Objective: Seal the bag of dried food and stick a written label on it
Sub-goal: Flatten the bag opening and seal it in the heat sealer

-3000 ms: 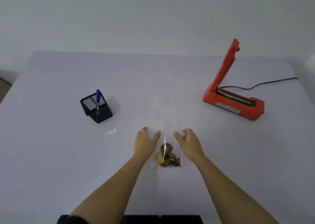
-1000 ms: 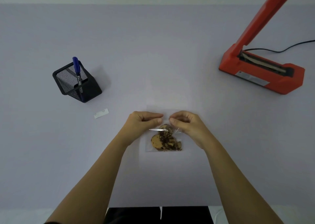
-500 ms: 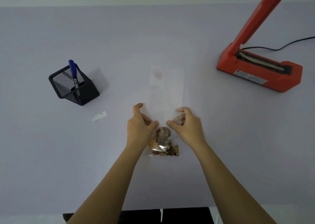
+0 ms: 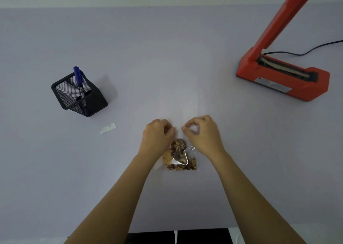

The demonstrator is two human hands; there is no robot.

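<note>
Pinching: my left hand (image 4: 157, 135) and right hand (image 4: 201, 132) clamp the clear plastic bag of dried food (image 4: 178, 158) on the grey table (image 4: 130, 48).
Orange heat sealer (image 4: 282, 80): open; bag looks unsealed.
White label (image 4: 107, 128): unstuck.

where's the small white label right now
In the head view the small white label lies flat on the left side of the table, just nearer the person than the black mesh pen holder and well left of the left hand.
</note>
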